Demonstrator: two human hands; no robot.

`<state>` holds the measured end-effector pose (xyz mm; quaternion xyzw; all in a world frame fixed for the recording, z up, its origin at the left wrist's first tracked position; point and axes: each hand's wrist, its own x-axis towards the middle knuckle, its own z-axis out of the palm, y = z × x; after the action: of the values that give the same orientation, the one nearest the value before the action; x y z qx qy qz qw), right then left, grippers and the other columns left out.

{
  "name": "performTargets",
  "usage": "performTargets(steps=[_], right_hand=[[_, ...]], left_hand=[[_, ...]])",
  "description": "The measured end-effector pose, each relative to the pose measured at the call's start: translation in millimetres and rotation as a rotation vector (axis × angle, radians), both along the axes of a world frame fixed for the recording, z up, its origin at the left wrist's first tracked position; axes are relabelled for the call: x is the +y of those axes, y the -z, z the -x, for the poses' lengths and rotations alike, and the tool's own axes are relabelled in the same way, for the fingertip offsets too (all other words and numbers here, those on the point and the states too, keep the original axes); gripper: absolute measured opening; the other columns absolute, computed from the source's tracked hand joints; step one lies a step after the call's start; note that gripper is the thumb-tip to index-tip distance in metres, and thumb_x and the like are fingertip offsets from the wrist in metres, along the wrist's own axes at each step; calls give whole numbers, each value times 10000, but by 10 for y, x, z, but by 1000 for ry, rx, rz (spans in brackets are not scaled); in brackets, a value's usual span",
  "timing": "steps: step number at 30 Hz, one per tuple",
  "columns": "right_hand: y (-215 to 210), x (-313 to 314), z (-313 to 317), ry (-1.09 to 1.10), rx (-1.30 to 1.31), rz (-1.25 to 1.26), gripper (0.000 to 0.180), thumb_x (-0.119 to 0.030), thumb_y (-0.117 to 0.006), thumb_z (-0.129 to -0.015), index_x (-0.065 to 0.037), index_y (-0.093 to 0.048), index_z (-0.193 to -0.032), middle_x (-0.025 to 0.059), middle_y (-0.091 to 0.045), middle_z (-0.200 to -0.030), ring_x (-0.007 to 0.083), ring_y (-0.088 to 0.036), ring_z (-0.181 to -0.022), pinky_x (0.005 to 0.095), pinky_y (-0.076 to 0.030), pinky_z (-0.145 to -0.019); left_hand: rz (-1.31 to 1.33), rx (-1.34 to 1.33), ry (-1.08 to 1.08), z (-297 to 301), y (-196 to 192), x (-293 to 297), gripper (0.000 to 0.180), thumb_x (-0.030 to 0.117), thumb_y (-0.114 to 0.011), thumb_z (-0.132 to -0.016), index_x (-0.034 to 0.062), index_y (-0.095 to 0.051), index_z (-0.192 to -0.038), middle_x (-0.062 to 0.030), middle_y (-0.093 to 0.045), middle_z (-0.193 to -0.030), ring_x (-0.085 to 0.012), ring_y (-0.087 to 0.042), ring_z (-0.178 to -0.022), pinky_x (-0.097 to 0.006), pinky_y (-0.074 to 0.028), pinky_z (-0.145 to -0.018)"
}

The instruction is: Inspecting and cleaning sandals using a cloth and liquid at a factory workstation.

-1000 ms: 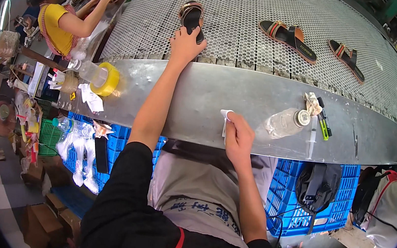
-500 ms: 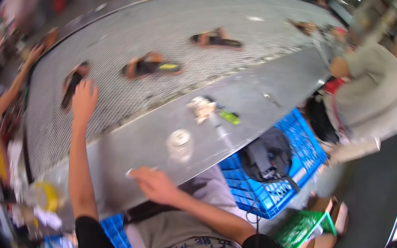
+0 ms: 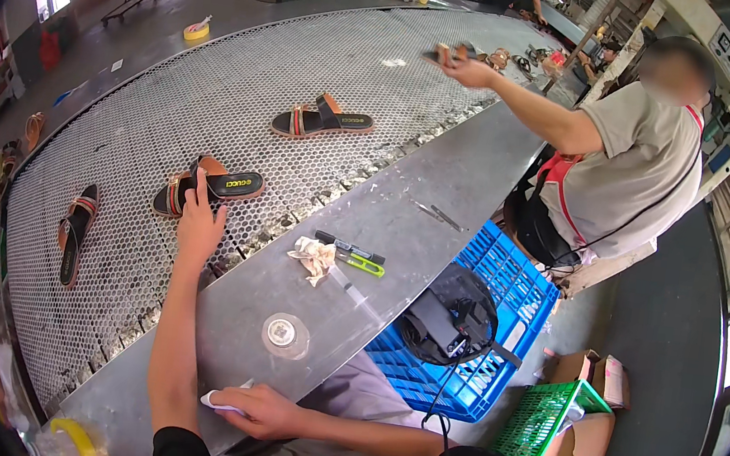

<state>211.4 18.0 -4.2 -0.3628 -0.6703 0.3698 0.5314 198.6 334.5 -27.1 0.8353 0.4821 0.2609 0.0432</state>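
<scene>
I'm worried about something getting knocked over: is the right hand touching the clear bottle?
Apart. The head view shows bare grey metal tabletop between the right hand and the clear bottle.

A black sandal (image 3: 226, 185) lies sole-down at nine o'clock in the view — striped band across the front, tan strap behind, yellow lettering on the insole — toe between eight and nine. A small white cloth (image 3: 221, 401), folded, is at seven.
</scene>
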Motion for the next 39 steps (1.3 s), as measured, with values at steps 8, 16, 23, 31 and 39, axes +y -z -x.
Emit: performTargets(steps=[8, 16, 23, 31, 39], right_hand=[[36, 12, 44, 73, -51, 135, 347, -196, -693, -913, -43, -618, -1215, 165, -687, -1014, 340, -687, -834, 384, -541, -725], [-242, -453, -28, -137, 57, 206, 462, -87, -663, -883, -31, -552, -1328, 181, -668, -934, 260, -656, -703, 331, -508, -613], [-572, -745, -113, -198, -195, 256, 474, -114, -640, -870, -5, -535, -1320, 178, -659, -940, 268, -671, -685, 340, -529, -600], [-546, -630, -1, -62, 225, 204, 427, -171, -583, -960, 31, -515, -1330, 185, -608, -1272, 280, -599, -1171, 374, -481, -983], [-454, -234, 73, -35, 864, 747, 277, -189, -515, -1037, -3, -581, -1232, 125, -677, -1097, 152, -651, -845, 296, -523, -787]], left_hand=[[446, -647, 81, 952, -1066, -1339, 233, 180, -537, -996, -1, -673, -1052, -85, -681, -951, -167, -617, -908, -292, -469, -792], [887, -1099, 183, 1381, -880, -3569, 357, 150, -472, -990, -36, -602, -1265, -94, -625, -1252, -150, -580, -1077, -297, -457, -951], [247, -427, -10, 1475, -998, -3877, 226, 60, -557, -914, -29, -645, -1103, -150, -664, -1073, -270, -645, -987, -378, -496, -922], [-6, -33, -159, 1109, -1267, -3910, 323, 50, -618, -823, -34, -615, -1135, -98, -570, -809, -262, -581, -734, -404, -479, -712], [-55, 375, -76, 1012, -1320, -3878, 435, 154, -668, -813, -55, -584, -1185, -103, -611, -975, -266, -605, -940, -386, -461, -817]])
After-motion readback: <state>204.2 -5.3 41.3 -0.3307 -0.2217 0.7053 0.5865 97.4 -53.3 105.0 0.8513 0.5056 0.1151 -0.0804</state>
